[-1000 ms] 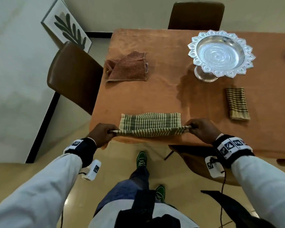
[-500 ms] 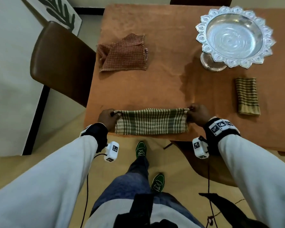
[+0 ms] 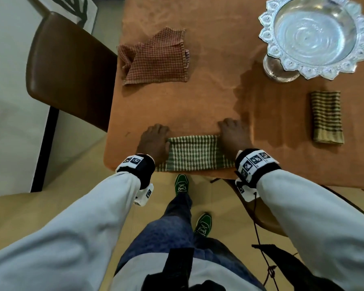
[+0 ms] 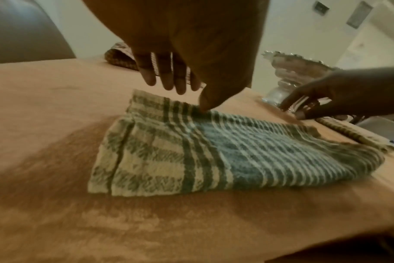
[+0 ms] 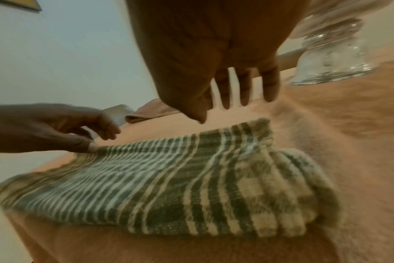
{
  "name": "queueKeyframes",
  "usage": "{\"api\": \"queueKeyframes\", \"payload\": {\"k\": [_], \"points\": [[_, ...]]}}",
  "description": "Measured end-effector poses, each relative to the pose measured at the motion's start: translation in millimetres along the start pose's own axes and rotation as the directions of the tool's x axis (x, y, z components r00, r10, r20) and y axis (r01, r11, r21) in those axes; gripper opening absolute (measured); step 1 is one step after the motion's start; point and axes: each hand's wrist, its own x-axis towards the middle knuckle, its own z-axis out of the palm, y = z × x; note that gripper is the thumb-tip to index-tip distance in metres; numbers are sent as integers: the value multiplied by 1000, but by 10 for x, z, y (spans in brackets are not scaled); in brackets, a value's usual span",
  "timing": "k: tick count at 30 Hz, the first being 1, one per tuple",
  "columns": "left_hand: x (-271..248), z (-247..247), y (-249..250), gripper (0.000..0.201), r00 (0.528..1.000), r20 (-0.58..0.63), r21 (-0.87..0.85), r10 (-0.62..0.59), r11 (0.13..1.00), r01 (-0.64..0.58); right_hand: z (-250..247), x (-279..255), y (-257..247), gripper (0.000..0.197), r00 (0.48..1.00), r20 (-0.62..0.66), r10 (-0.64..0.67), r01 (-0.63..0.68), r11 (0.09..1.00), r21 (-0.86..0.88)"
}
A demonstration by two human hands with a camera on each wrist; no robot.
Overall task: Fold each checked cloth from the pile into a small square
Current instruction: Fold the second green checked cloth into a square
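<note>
Hands: left hand [image 3: 153, 142] and right hand [image 3: 233, 136] lie at the two short ends of the green cloth [image 3: 194, 153], fingers straight and loose, gripping nothing; in the wrist views the left thumb tip touches the far edge, the right fingers hang just over theirs.

Table [image 3: 208, 101]: orange-brown top, bearing all below.

Bowl [image 3: 315, 32]: silver, footed, far right, well apart from the hands.

Red cloth [image 3: 156, 57]: checked, loosely bunched, far left; judged still to fold.

Green cloth: checked strip at the near table edge, long axis left to right, spanning from hand to hand; both hands equally near. Judged next: one end carried across onto the other.

Striped cloth [image 3: 327, 117]: folded oblong, right of the right hand, well apart.

Writing: none legible; black-and-white coded squares on the wristbands [image 3: 255, 161].
</note>
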Motion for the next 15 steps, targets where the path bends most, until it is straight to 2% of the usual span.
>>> {"api": "queueKeyframes", "payload": {"k": [1, 3, 6, 10, 12, 15], "points": [[38, 2, 45, 43, 997, 59, 25, 58, 998, -59, 25, 25, -66, 43, 994, 56, -97, 99, 995, -26], [117, -15, 66, 47, 985, 167, 51, 50, 997, -59, 18, 56, -113, 42, 975, 162, -151, 166, 982, -84], [225, -125, 38, 54, 960, 278, 65, -19, 998, 1, -10, 115, -15, 43, 975, 212, -69, 88, 992, -86], [295, -249, 4, 46, 923, 383, 219, -30, 974, -59, -107, 185, 113, 31, 964, 265, -35, 60, 994, -87], [301, -260, -32, 43, 905, 424, 181, -32, 982, -50, -129, 192, 166, 29, 955, 293, -47, 80, 992, -102], [325, -334, -96, 42, 881, 471, -7, -38, 999, 47, -156, 177, 230, 22, 947, 310, -88, 112, 992, -61]]}}
